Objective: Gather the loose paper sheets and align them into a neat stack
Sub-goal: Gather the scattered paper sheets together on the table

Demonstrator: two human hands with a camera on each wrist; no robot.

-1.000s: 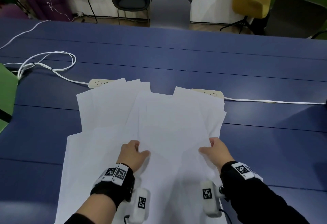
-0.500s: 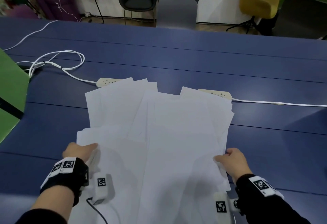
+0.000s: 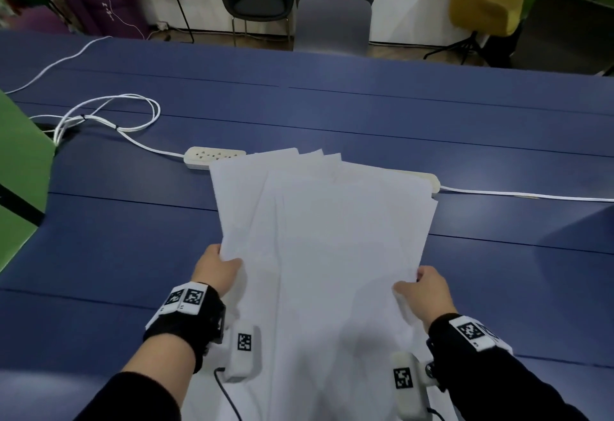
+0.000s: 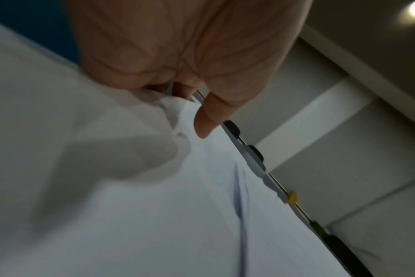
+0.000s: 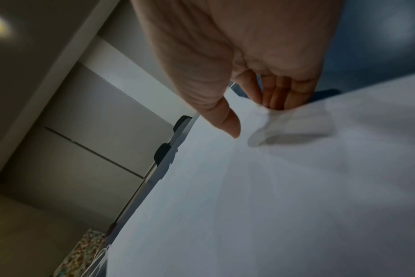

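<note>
Our left hand (image 3: 216,271) pinches the left edge of the paper sheets (image 3: 325,238), thumb (image 4: 207,120) on top and the other fingers curled beneath; the left wrist view confirms the paper crumpling slightly at that pinch. Our right hand (image 3: 423,294) grips the right edge the same way, thumb (image 5: 228,121) over the sheets and fingers (image 5: 276,93) under them.

The sheets lie gathered between our hands on the blue table (image 3: 332,115), overlapped but not squared: several far corners fan out unevenly. We judge the paper light, thin and limp; it buckles where pinched, creases easily, and loose sheets slide over one another. Holding at the two long edges, near the middle of their length, appears the soundest place, with light pressure.

At the far end the sheets overlap one power strip (image 3: 212,156) on the left and cover most of a second (image 3: 430,181) on the right, each with a white cable (image 3: 525,194) running off. These may catch the far corners. Open table lies to either side and nearer us, which we judge is room enough to tap the edges square.
</note>
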